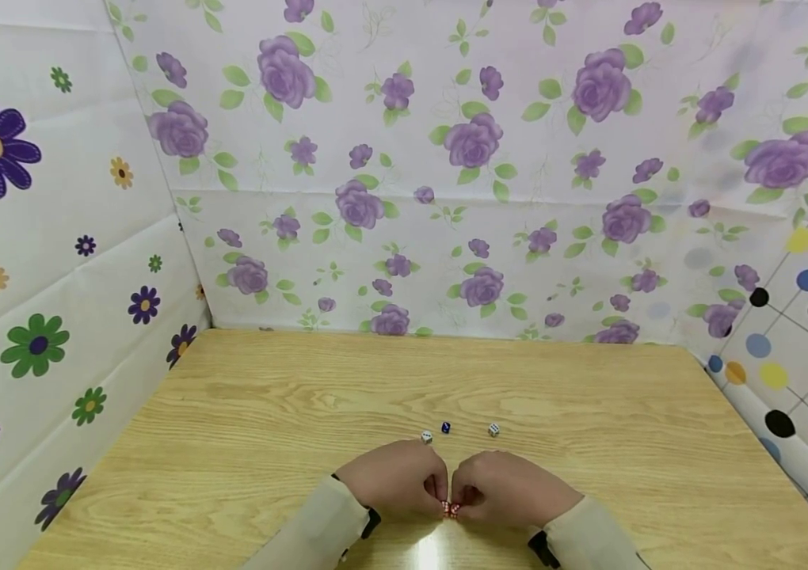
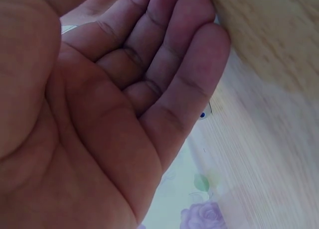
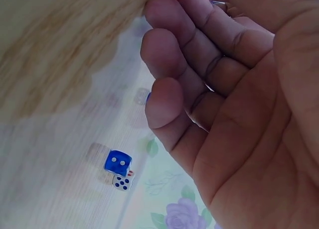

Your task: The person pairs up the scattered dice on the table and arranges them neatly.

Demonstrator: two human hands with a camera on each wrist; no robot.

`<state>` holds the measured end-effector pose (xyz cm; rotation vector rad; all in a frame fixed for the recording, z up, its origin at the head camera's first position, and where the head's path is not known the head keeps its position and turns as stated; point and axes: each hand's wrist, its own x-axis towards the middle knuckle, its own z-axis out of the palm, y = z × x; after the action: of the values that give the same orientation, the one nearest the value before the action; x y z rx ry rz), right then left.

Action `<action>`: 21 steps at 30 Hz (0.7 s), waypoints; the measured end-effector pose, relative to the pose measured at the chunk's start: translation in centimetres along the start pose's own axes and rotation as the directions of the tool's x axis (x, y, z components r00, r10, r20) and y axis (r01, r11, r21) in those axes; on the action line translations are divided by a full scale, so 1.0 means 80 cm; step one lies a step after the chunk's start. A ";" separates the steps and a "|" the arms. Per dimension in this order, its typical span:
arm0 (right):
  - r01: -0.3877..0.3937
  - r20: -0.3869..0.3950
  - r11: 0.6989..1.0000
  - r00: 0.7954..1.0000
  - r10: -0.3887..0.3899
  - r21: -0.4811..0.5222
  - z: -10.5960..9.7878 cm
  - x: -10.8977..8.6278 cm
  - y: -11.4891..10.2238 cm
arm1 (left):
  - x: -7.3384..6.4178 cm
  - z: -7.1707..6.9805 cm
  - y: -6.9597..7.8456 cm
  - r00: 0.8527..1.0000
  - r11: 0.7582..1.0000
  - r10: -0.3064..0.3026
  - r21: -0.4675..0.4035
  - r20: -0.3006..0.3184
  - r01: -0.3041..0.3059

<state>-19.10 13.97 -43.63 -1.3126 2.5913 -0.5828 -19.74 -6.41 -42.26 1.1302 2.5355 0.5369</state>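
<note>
pale sheets close in the bench (image 1: 432, 376) on three sides: a back sheet (image 1: 418, 190) with purple roses and green leaves, a left sheet (image 1: 26, 237) with bold purple, green and orange flowers, and a right sheet (image 1: 803, 396) with coloured dots joined by thin lines. the bench is light wood grain, and a bright glare lies on it below the hands.

about midway between the bench's left and right edges, well forward of its back edge, two small red dice with pale pips sit side by side, close together; whether they touch is too small to tell. the left hand (image 1: 400, 479) pinches the left red die (image 1: 445, 507) between thumb and finger, and the right hand (image 1: 504, 487) pinches the right red die (image 1: 455, 511) the same way. both hands are nearly closed at the fingertips, and their other fingers are bent. the knuckles of the two hands lie near each other. cream sleeves (image 1: 322, 522) cover the forearms, with black bands (image 1: 543, 548) at the wrists.

farther toward the back edge are three more dice: a left white die (image 1: 427, 436) just beyond the left hand, a blue die (image 1: 446, 427) near it, and a right white die (image 1: 493, 430) apart toward the bench's right edge. in the right wrist view, the blue die turns two white pips to the camera.
</note>
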 end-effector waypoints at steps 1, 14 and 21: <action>-0.003 0.001 1.000 1.000 0.003 0.000 0.000 0.000 0.000 | 0.000 0.000 0.000 1.000 1.000 -0.002 0.003 -0.002 0.002; -0.027 0.009 0.999 1.000 0.027 -0.018 -0.001 0.000 0.001 | 0.001 -0.002 0.000 1.000 1.000 -0.015 0.001 -0.011 0.015; -0.041 0.022 0.999 0.999 0.041 -0.009 -0.003 0.000 -0.001 | 0.002 0.000 -0.003 1.000 1.000 -0.011 -0.025 0.001 0.011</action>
<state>-19.12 13.98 -43.37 -1.2584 2.5993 -0.5482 -20.03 -6.47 -42.37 1.1073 2.5262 0.5633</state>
